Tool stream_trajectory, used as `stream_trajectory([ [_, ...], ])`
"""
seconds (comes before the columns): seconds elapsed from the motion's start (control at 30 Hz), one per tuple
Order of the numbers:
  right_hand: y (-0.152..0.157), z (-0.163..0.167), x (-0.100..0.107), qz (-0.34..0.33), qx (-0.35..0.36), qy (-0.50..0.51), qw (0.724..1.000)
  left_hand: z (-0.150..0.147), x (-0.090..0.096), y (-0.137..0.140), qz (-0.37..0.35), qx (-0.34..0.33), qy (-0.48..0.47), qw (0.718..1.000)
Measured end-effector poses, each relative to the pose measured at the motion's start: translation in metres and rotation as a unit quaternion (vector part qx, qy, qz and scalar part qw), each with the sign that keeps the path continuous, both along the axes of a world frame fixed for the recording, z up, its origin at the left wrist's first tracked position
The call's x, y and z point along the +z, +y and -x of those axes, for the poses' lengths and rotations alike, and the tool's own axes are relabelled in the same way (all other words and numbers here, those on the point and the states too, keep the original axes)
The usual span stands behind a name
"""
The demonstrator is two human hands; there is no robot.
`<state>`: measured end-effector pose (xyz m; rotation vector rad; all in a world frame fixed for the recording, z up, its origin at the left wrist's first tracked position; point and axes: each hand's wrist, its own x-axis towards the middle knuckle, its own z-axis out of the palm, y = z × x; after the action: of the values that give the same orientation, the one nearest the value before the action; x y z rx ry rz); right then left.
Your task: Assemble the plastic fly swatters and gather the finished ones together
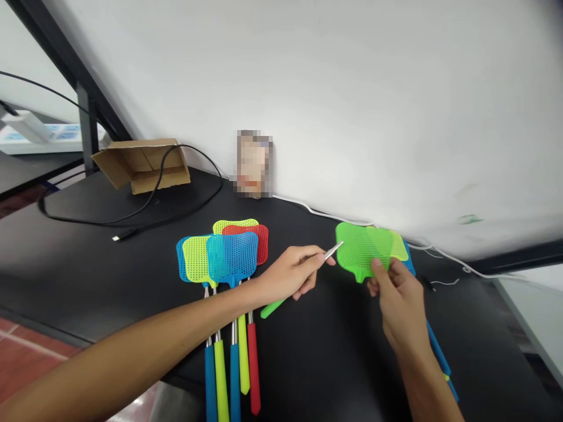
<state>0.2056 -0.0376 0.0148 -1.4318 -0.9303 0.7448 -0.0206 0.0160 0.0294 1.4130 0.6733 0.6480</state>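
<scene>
Pinching a metal rod (333,251), the left grip (294,272) sits near a green mesh head (357,248) clasped by the right grip (399,294).

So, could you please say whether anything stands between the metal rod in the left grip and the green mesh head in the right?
Nothing visible does: the rod in the left grip appears over the left edge of the mesh head in the right grip, though whether they touch is unclear.

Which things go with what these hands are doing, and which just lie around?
Seems part of the job: green swatter head, in the right hand; green-handled metal rod, in the left hand; swatters.
Probably just lying about: cardboard box; black cable; white cable.
</scene>
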Motion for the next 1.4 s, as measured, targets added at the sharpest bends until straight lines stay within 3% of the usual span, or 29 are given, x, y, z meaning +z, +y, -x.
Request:
stream_trajectory([
  [0.3, -0.005, 0.013, 0.019, -0.007, 0.052, 0.21, 0.976, -0.001, 0.007, -0.006, 0.037, -0.077, 0.042, 0.996],
  [1.03, -0.01, 0.018, 0.018, -0.021, 0.08, 0.196, 0.977, -0.001, 0.01, -0.007, 0.038, -0.091, 0.047, 0.994],
  [1.4, -0.011, 0.018, 0.021, -0.015, 0.135, 0.212, 0.968, 0.001, 0.008, -0.006, 0.079, -0.124, -0.014, 0.989],
])
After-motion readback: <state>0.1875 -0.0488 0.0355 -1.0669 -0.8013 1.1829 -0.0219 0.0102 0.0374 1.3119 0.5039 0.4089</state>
